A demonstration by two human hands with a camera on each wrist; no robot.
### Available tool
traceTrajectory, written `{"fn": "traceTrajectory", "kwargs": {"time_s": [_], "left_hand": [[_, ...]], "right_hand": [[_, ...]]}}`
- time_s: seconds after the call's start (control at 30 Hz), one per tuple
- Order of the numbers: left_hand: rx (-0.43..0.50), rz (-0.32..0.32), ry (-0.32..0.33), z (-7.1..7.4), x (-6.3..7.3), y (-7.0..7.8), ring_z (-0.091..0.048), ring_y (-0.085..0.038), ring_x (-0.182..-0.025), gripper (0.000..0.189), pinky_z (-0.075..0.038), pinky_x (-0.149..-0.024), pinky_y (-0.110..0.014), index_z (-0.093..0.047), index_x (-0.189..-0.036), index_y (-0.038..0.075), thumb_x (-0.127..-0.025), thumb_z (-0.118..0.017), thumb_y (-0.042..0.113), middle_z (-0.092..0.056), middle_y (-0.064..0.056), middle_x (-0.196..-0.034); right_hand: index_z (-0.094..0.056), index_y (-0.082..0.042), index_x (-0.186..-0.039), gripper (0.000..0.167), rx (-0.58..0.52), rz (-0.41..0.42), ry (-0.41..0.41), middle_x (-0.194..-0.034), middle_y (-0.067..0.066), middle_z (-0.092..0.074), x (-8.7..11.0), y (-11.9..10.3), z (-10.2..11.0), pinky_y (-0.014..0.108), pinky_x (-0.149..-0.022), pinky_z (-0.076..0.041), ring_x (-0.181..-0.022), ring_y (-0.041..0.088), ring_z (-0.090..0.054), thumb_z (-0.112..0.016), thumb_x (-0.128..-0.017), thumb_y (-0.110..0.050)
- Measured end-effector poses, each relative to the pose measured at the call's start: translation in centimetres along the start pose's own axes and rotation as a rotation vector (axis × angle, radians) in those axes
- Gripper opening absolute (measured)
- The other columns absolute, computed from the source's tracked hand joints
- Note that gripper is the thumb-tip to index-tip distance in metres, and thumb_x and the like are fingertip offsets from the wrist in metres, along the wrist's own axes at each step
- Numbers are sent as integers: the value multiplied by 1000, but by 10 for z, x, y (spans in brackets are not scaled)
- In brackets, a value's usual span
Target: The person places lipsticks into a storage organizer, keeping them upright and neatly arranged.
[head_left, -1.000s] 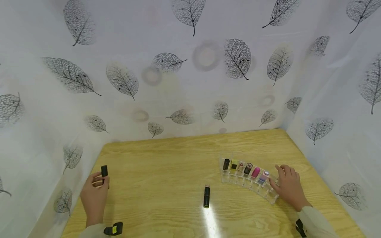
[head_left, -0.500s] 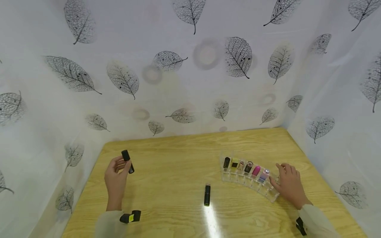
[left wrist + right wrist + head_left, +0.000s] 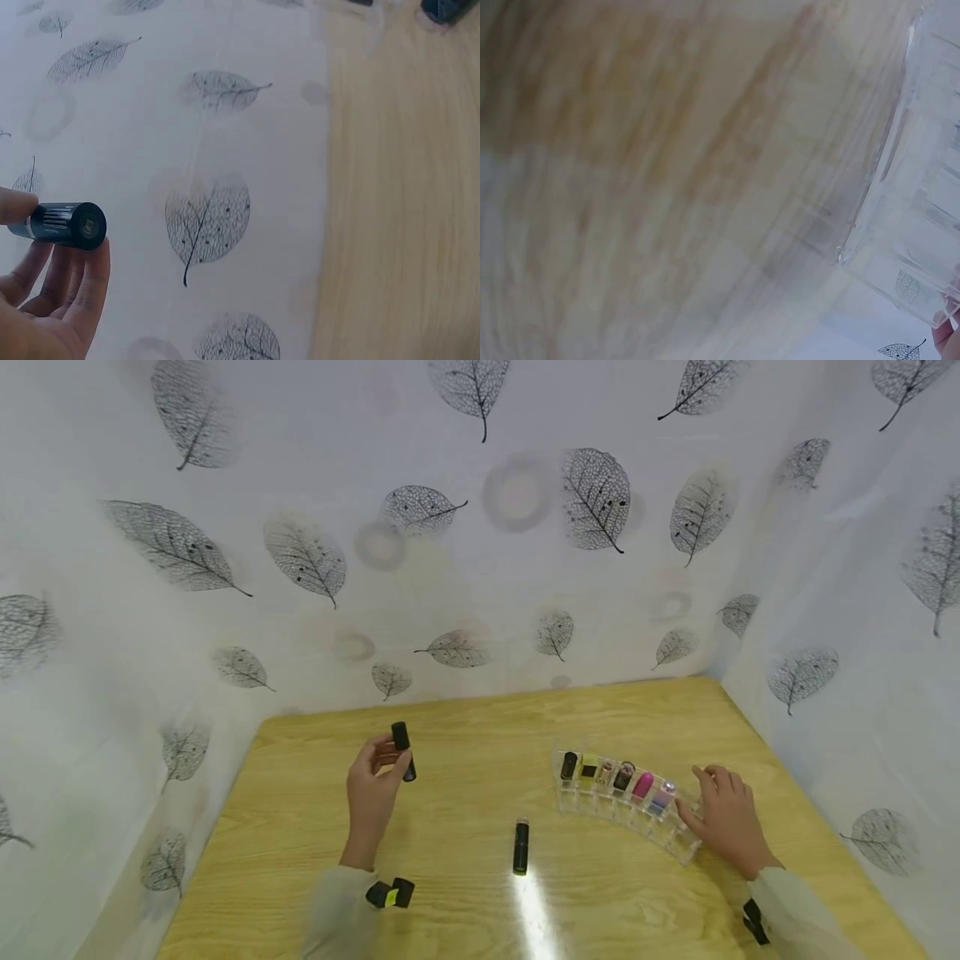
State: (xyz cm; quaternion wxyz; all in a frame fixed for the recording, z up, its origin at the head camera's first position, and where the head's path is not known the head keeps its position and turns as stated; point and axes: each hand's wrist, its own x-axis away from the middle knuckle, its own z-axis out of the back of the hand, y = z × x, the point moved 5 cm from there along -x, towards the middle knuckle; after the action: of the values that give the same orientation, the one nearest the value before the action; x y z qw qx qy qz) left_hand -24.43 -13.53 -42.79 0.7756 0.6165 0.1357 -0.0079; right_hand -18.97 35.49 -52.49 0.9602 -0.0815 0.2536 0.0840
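Note:
My left hand pinches a black lipstick tube between thumb and fingers, raised above the left-middle of the table. In the left wrist view the round end of this lipstick faces the camera. A clear, curved, stepped lipstick holder stands at the right. Several lipsticks occupy its back row, among them a pink one. My right hand grips the holder's right end, thumb at the near side. Only its fingertips show by the holder in the right wrist view.
Another black lipstick tube lies on the wooden table, left of the holder and below it in view. White leaf-printed sheeting encloses the table at the back and both sides.
My left hand has carried the black lipstick rightward from the table's left edge, raising it slightly. My right hand has stayed at the holder, and the lying lipstick has not moved.

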Motion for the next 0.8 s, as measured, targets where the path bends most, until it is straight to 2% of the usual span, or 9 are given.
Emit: {"fn": "traceTrajectory", "kwargs": {"time_s": [0.13,0.27,0.4,0.57,0.8], "left_hand": [[27,-67,-47,-26,4,7,-60,-2,-84,30,-53,-70,-15,-59,-115,1,-87,-65,12,-62,-17,-104],[29,-110,-93,-50,9,10,-62,-12,-85,29,-54,-69,-19,-60,-114,3,-86,-66,9,-64,-16,-102],[22,-112,-155,-74,18,14,-64,-20,-87,28,-56,-71,-24,-60,-113,6,-86,-67,9,-65,-13,-99],[18,-100,-268,-107,31,17,-64,-20,-89,27,-56,-74,-25,-60,-113,10,-86,-67,11,-65,-10,-99],[38,-95,-381,-144,45,18,-63,-21,-92,28,-56,-76,-29,-59,-115,12,-87,-66,12,-65,-8,-102]], "right_hand": [[-53,11,-116,59,-4,1,-20,-104,26,-50,-4,1,0,57,-76,-37,-97,43,-45,-70,-74,-26],[-53,10,-116,57,-33,5,-54,-104,26,-51,-8,4,3,58,-75,-38,-95,43,-47,-72,-76,-26],[-55,8,-117,56,-62,4,-110,-104,25,-53,-11,10,7,57,-75,-39,-94,42,-49,-72,-79,-29],[-56,5,-118,56,-61,30,-170,-103,21,-53,-11,16,12,54,-74,-38,-92,38,-48,-72,-79,-33],[-60,4,-110,48,-62,84,-140,-97,18,-55,-13,24,24,52,-71,-38,-88,36,-50,-75,-76,-27]]}}
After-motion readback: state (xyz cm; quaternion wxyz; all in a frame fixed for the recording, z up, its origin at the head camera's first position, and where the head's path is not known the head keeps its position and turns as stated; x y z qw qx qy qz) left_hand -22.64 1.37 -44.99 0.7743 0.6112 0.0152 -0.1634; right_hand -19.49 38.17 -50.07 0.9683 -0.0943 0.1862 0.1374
